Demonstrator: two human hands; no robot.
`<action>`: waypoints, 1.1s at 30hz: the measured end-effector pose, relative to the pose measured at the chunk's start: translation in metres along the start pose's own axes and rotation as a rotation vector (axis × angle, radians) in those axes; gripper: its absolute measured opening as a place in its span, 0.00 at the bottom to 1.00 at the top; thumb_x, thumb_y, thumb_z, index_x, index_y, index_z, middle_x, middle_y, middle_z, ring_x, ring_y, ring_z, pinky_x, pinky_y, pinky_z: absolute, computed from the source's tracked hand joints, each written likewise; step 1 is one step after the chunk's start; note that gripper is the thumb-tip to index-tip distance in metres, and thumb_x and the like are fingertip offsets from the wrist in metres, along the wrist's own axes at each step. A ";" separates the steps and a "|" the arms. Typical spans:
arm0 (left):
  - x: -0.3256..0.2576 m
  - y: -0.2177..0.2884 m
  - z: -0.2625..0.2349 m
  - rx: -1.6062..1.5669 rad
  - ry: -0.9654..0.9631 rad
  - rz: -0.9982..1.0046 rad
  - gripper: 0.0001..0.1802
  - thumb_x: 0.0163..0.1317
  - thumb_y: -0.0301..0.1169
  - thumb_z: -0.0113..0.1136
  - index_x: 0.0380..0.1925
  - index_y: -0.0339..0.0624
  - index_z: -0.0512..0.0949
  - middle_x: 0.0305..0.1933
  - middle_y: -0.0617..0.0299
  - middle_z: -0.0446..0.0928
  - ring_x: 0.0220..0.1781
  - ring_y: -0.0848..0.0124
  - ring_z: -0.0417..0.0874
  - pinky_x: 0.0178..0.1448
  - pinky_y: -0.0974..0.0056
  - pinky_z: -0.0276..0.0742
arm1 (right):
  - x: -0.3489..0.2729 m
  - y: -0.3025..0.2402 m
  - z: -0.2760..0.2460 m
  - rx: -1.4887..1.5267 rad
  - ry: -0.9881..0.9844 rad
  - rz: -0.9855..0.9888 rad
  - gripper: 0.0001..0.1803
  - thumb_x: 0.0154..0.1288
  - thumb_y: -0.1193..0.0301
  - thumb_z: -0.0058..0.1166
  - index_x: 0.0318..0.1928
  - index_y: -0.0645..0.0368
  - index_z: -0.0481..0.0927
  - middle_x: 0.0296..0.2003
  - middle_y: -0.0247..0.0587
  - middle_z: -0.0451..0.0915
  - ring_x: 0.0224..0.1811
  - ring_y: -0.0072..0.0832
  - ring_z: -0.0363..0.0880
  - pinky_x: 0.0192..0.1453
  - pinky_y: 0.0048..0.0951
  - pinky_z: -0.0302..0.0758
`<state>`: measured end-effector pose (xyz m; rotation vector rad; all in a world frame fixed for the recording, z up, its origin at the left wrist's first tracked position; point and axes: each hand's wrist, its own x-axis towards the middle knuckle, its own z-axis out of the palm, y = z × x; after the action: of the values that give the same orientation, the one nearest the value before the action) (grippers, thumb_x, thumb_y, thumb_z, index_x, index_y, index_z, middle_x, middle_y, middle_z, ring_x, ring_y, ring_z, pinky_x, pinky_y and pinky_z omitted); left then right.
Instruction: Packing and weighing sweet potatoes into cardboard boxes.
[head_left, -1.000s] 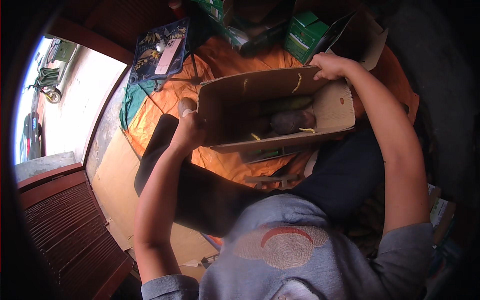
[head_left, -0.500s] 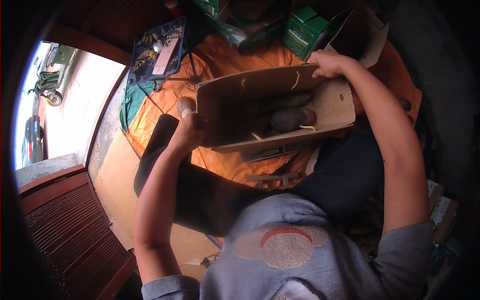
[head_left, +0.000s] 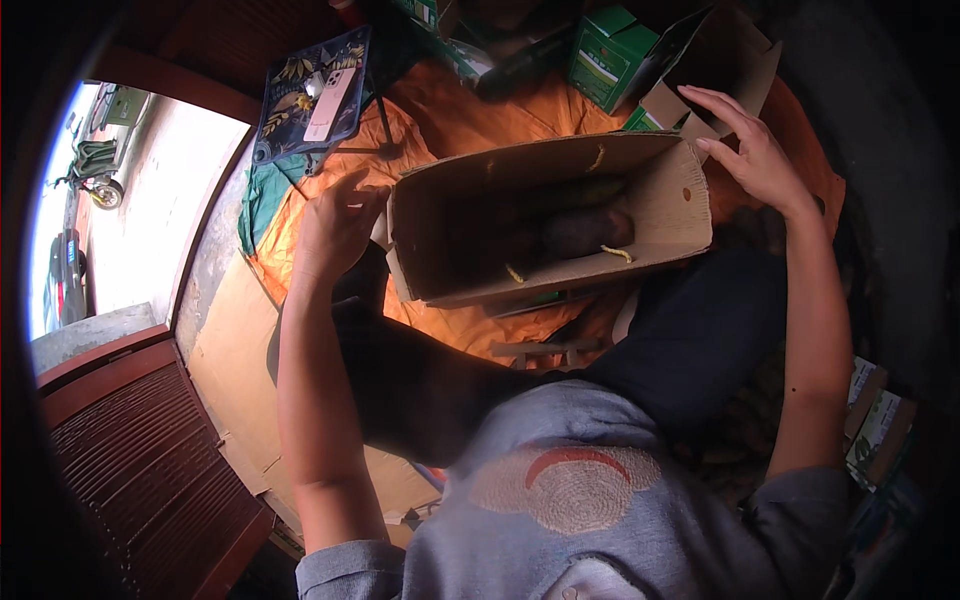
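An open cardboard box [head_left: 555, 285] with yellow rope loops sits over my lap, its opening toward me. Inside it lies a thick, dark brown-grey rounded piece of produce [head_left: 585, 235], and behind that a longer greenish one [head_left: 575, 195], dim in shadow. My right hand [head_left: 755, 155] is off the box's far right corner, fingers and thumb spread, holding nothing. At the box's left end is my left hand [head_left: 335, 225], its fingers loosely bent and apart. A pale rounded thing [head_left: 381, 230] shows partly between that hand and the box; its kind cannot be made out.
Orange sheeting [head_left: 480, 115] covers the ground ahead. A small folding table [head_left: 310, 95] with a pink phone [head_left: 330, 105] stands at the far left. Green cartons [head_left: 610, 60] are at the back. Flattened cardboard [head_left: 240, 375] lies left; small cartons [head_left: 880, 425] stand right.
Both hands have let go of the box. My right hand has lifted away to the right and opened; my left hand has shifted left. The box is nearly where it was.
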<state>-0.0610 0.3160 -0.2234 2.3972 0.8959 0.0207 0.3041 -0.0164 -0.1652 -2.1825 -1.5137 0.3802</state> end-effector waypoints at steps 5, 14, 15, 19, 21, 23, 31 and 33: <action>0.003 0.004 0.002 0.039 0.134 0.091 0.24 0.70 0.40 0.63 0.59 0.35 0.78 0.52 0.46 0.85 0.57 0.56 0.86 0.57 0.59 0.83 | -0.057 0.016 -0.011 -0.027 0.002 0.154 0.29 0.68 0.75 0.55 0.70 0.51 0.71 0.68 0.42 0.71 0.71 0.39 0.69 0.74 0.38 0.67; 0.013 0.026 0.006 0.023 0.183 0.109 0.22 0.70 0.36 0.63 0.60 0.38 0.78 0.60 0.50 0.81 0.65 0.59 0.81 0.63 0.57 0.81 | -0.164 0.105 -0.007 0.412 0.134 0.577 0.28 0.72 0.76 0.54 0.71 0.53 0.69 0.69 0.39 0.70 0.69 0.35 0.71 0.73 0.35 0.68; 0.014 0.026 0.008 0.025 0.181 0.111 0.22 0.70 0.36 0.63 0.60 0.38 0.78 0.60 0.50 0.81 0.65 0.59 0.81 0.63 0.57 0.81 | -0.177 0.115 -0.001 0.440 0.157 0.601 0.28 0.72 0.77 0.53 0.71 0.54 0.69 0.68 0.40 0.71 0.68 0.34 0.72 0.73 0.35 0.68; 0.022 0.023 0.017 0.059 0.188 0.100 0.22 0.69 0.36 0.63 0.60 0.42 0.79 0.59 0.51 0.82 0.62 0.59 0.83 0.64 0.55 0.80 | -0.245 0.156 0.021 0.580 0.146 0.670 0.27 0.71 0.79 0.53 0.70 0.58 0.70 0.67 0.46 0.72 0.66 0.33 0.74 0.72 0.33 0.69; 0.026 0.024 0.021 0.091 0.187 0.106 0.22 0.69 0.37 0.63 0.61 0.45 0.79 0.59 0.50 0.82 0.60 0.59 0.83 0.64 0.54 0.79 | -0.286 0.175 0.038 0.784 0.203 0.746 0.27 0.70 0.77 0.54 0.69 0.61 0.70 0.67 0.46 0.72 0.66 0.33 0.75 0.71 0.33 0.69; 0.023 0.020 0.022 0.078 0.215 0.114 0.20 0.67 0.37 0.64 0.57 0.42 0.81 0.58 0.48 0.82 0.60 0.54 0.83 0.64 0.54 0.78 | -0.305 0.165 0.051 0.691 0.112 0.863 0.28 0.69 0.74 0.56 0.68 0.65 0.70 0.67 0.48 0.72 0.66 0.35 0.74 0.72 0.33 0.67; 0.012 0.017 0.024 -0.038 0.270 0.020 0.20 0.71 0.42 0.59 0.56 0.42 0.81 0.56 0.48 0.83 0.61 0.56 0.83 0.64 0.56 0.76 | -0.421 0.163 0.137 0.226 0.017 1.097 0.26 0.72 0.70 0.51 0.67 0.66 0.71 0.65 0.51 0.75 0.71 0.40 0.68 0.77 0.36 0.60; 0.005 0.012 0.020 -0.064 0.274 -0.045 0.21 0.72 0.43 0.58 0.57 0.42 0.81 0.56 0.49 0.83 0.61 0.57 0.83 0.65 0.56 0.76 | -0.423 0.165 0.140 0.267 0.055 1.094 0.26 0.72 0.70 0.51 0.67 0.66 0.71 0.65 0.50 0.75 0.71 0.40 0.69 0.76 0.36 0.60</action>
<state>-0.0458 0.3015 -0.2347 2.3496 1.0551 0.3630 0.2201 -0.4307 -0.3833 -2.5502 -0.0835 0.7772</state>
